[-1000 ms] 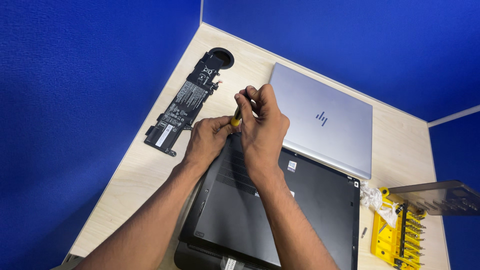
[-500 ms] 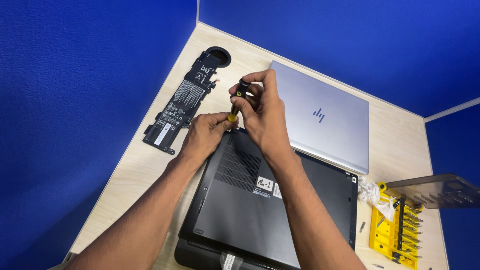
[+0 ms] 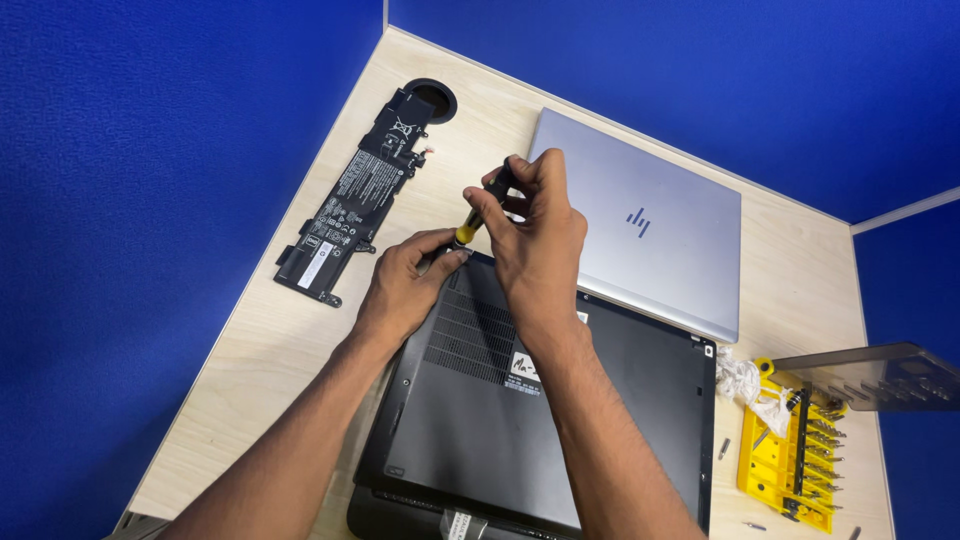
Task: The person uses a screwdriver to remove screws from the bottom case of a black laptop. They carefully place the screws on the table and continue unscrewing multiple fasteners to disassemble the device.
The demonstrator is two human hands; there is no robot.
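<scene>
A black laptop (image 3: 560, 430) lies bottom side up on the wooden desk (image 3: 250, 350), stacked on another dark laptop. My right hand (image 3: 535, 235) grips a screwdriver (image 3: 480, 210) with a black and yellow handle, its tip down at the laptop's far left corner. My left hand (image 3: 405, 285) rests on that same corner, with fingers pinching near the screwdriver's tip. The tip itself is hidden by my fingers.
A long black laptop battery (image 3: 355, 195) lies to the left, near a round cable hole (image 3: 432, 98). A closed silver laptop (image 3: 640, 225) sits behind my hands. A yellow screwdriver bit set (image 3: 785, 460) with a clear lid, a plastic bag and loose screws are at right. Blue partitions surround the desk.
The view has shifted slightly. My hands stay at the laptop's corner, and my right hand's fingers have turned around the screwdriver handle.
</scene>
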